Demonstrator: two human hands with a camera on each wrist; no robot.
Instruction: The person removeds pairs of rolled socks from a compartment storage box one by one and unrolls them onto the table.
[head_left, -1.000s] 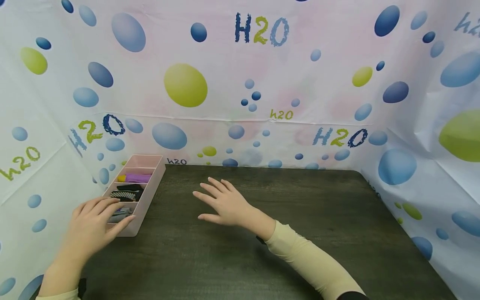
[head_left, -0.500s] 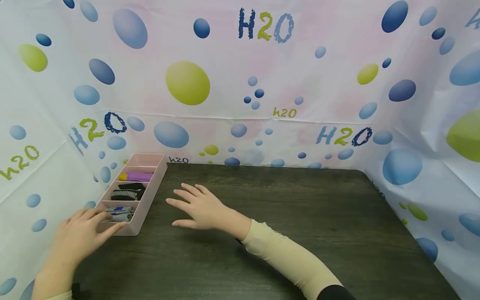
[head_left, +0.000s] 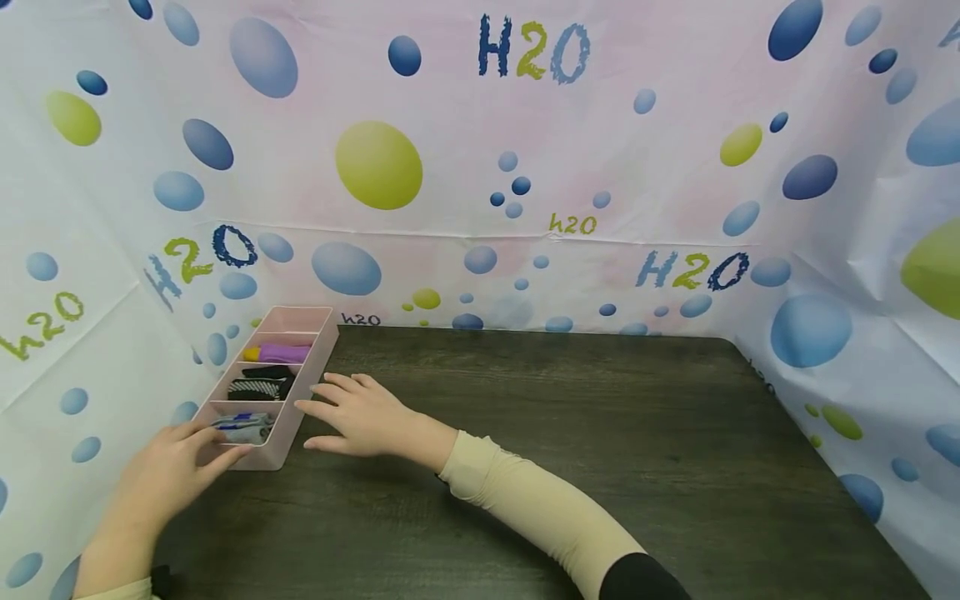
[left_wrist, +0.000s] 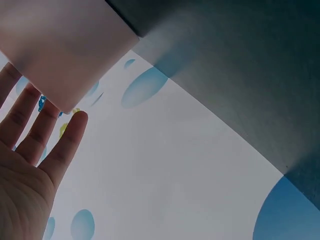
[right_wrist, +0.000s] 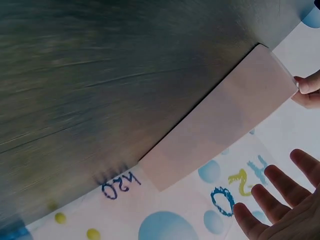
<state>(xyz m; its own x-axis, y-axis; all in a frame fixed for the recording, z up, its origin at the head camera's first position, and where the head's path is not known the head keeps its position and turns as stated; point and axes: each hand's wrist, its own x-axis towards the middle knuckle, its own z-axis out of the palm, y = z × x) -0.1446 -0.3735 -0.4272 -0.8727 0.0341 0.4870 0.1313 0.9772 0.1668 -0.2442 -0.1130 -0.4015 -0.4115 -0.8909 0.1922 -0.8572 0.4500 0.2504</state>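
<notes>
On the left of the table stands a long pink organizer box (head_left: 315,372) with several compartments. My left hand (head_left: 153,479) is at its near end, where thumb and finger pinch the near corner, as the right wrist view shows. The left wrist view has the other fingers (left_wrist: 65,145) stretched out beside the wall. My right hand (head_left: 363,421), fingers spread and straight, is beside the long right wall, seemingly without touching it. Inside the box lie grey-blue rolled or bundled items (head_left: 246,427), black items with a striped one (head_left: 258,385), and a purple and yellow item (head_left: 281,353).
The dark wood-grain table (head_left: 570,433) extends to the right of the box. A white sheet (head_left: 465,125) with coloured ovals and H2O lettering hangs behind and at both sides, close to the box's left side.
My right hand has moved left across the table to the box's right side. My left hand has come back from above the near compartment to the near rim. The box stays put.
</notes>
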